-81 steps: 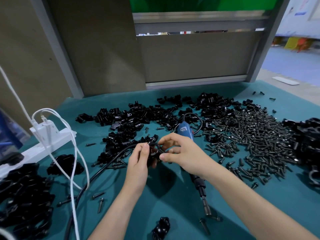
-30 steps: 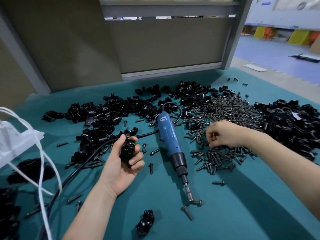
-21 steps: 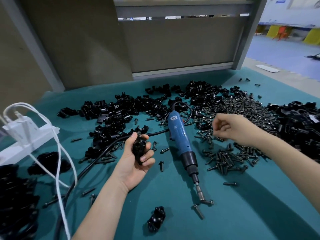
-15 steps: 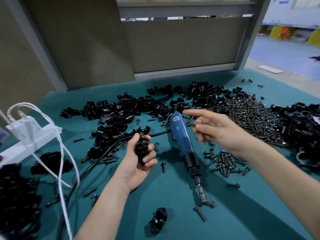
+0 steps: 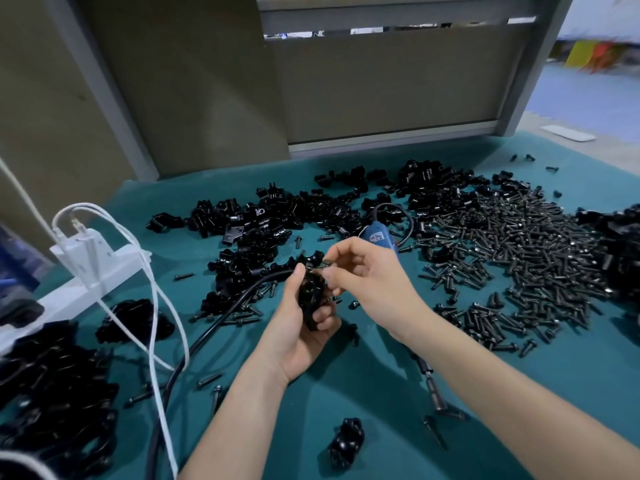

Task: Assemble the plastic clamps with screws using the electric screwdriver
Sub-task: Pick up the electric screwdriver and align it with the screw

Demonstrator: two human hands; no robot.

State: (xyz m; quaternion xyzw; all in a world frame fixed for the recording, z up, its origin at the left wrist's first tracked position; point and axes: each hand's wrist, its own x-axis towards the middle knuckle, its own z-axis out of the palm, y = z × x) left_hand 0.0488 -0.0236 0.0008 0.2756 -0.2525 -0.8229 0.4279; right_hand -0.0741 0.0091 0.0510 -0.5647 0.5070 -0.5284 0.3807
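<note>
My left hand [image 5: 299,329] grips a black plastic clamp [image 5: 310,292] above the teal mat, palm up. My right hand [image 5: 367,285] pinches a small black screw [image 5: 325,263] between thumb and fingertips, right at the clamp's top. The blue electric screwdriver [image 5: 379,237] lies on the mat behind and under my right hand; only its blue rear end and its metal bit end [image 5: 433,393] show. A big heap of loose black screws [image 5: 519,265] lies to the right. Loose clamp parts [image 5: 277,223] are piled behind my hands.
A white power strip [image 5: 86,268] with white cables [image 5: 156,306] sits at the left. A black cable [image 5: 194,344] runs across the mat. Black clamps are heaped at the left front [image 5: 52,393] and the far right [image 5: 620,251]. One clamp [image 5: 346,441] lies near the front.
My right hand left the screw heap and came back to the clamp with a screw pinched in its fingers. My left hand kept hold of the clamp and stayed put.
</note>
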